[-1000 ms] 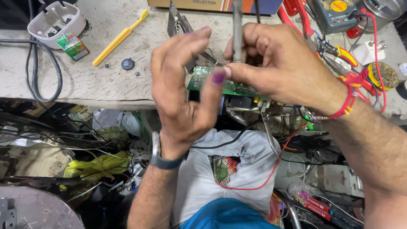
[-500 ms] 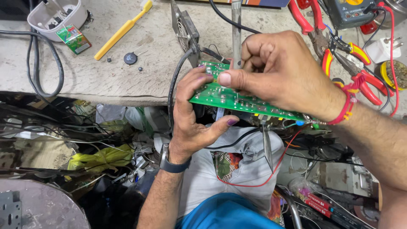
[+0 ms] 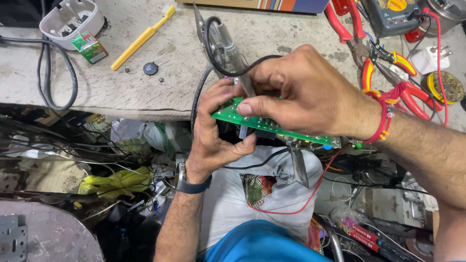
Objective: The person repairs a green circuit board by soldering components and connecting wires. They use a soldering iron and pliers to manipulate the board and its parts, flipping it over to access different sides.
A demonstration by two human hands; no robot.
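Head view: green circuit board (image 3: 272, 127) now lowered over worktop (image 3: 145, 92) edge, gripped underneath by left hand (image 3: 216, 131), right hand (image 3: 310, 97) pinching soldering iron (image 3: 233, 51) (tip hidden) onto it, work apparently resumed.

Circuit board (image 3: 272, 127) between both hands, at near edge of surface (image 3: 145, 92) | toothbrush (image 3: 141, 38) far left | pliers (image 3: 388, 73) right | multimeter (image 3: 391, 14) behind pliers

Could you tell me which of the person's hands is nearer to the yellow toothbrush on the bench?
Left. The left hand grips the green circuit board below and right of the yellow toothbrush; the right hand sits farther right, over the board.
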